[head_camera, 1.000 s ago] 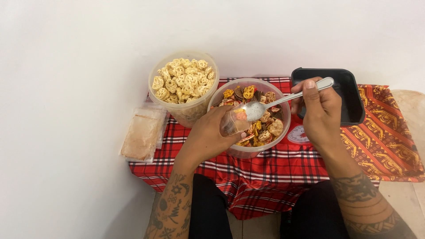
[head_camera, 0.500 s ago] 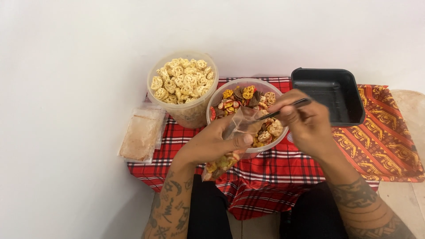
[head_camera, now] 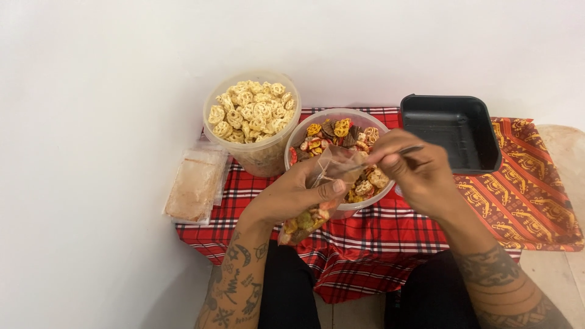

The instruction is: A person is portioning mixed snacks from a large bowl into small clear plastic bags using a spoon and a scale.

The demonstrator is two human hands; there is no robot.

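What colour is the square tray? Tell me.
Black tray, seen in the head view.

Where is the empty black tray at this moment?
In the head view the black tray sits at the upper right, on the patterned cloth, just right of the bowl of mixed snacks and beyond the right hand.

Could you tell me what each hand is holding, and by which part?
Left hand grips the clear snack bag near its open top; right hand holds the spoon by its handle.
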